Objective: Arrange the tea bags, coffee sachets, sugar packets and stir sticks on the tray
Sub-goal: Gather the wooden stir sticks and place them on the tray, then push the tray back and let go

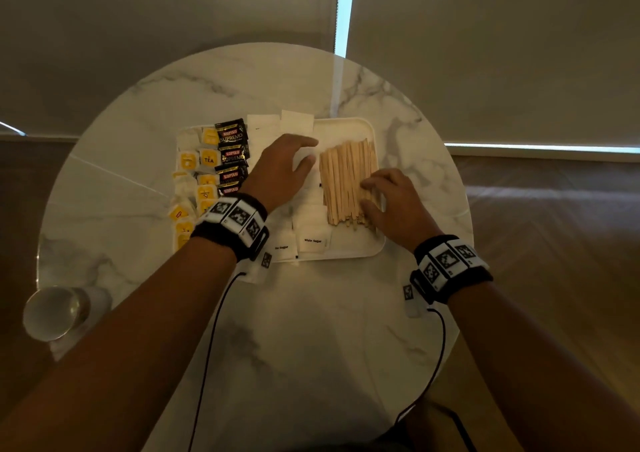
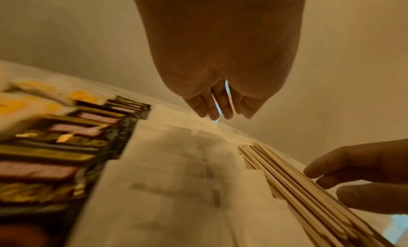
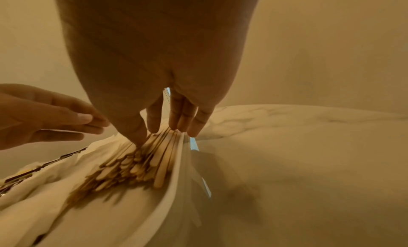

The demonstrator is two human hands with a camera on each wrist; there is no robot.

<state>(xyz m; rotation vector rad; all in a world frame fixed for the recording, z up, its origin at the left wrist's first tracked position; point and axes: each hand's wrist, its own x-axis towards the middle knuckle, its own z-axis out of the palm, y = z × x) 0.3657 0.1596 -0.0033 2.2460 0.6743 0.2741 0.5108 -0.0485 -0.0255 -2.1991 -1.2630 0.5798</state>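
A white tray (image 1: 349,126) on the round table carries yellow-tagged tea bags (image 1: 188,181) at its left, black coffee sachets (image 1: 231,156) beside them, white sugar packets (image 1: 313,232) in the middle and a pile of wooden stir sticks (image 1: 346,181) at its right. My left hand (image 1: 294,161) hovers over the sugar packets (image 2: 176,163) with straight fingers, holding nothing. My right hand (image 1: 374,195) rests its fingertips (image 3: 154,128) on the stir sticks (image 3: 137,165), fingers and thumb spread across the pile near the tray's right rim (image 3: 176,174).
A white cup (image 1: 55,313) lies on its side at the table's near left edge. The marble table (image 1: 311,330) stretches bare toward me. Cables run from both wristbands. Window blinds hang behind the table.
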